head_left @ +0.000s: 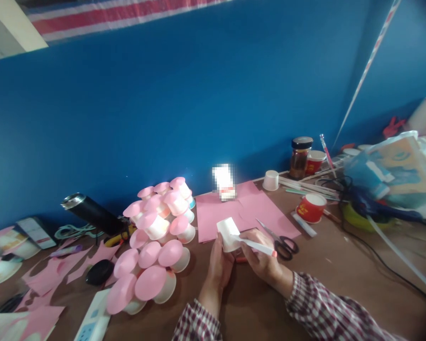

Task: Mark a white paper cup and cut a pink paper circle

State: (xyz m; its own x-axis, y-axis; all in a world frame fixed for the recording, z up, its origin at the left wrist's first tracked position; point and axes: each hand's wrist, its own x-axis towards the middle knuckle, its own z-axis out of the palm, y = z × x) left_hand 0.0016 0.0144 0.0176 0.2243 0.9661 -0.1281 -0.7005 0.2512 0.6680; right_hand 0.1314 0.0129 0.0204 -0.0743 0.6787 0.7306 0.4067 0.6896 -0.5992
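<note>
The left hand grips a small white paper cup over the near edge of the flat pink paper sheet. The right hand holds a white, red-ended marker, tip at the cup. Black-handled metal scissors cross the sheet's near-right edge.

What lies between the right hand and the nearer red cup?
In the head view, the scissors, a corner of the pink sheet and a pale strip lie between the right hand and the red cup.
</note>
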